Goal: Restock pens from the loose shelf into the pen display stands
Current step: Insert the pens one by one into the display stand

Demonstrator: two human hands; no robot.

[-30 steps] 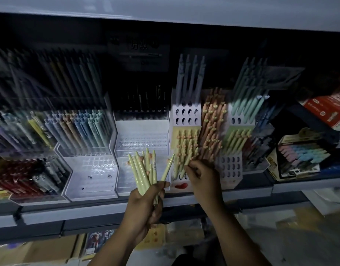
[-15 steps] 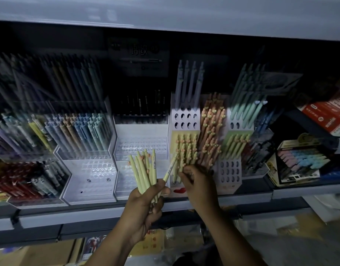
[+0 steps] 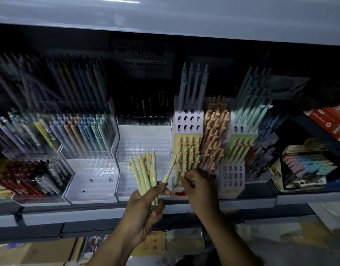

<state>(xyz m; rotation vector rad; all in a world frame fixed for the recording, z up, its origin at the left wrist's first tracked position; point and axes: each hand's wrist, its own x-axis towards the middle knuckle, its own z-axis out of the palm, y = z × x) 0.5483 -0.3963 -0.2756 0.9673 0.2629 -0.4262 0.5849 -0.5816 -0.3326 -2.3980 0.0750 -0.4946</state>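
We are gripping upright pens (image 3: 146, 169) in our left hand (image 3: 146, 204), the stand (image 3: 184, 135) lying at one o'clock, where our nearer right hand (image 3: 200, 189) is curling, its grasp unclear.

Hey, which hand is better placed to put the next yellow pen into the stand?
Probably right. The right hand is at the yellow stand, fingers among its pens, while the left hand is full, its grip around the bunch of yellow pens.
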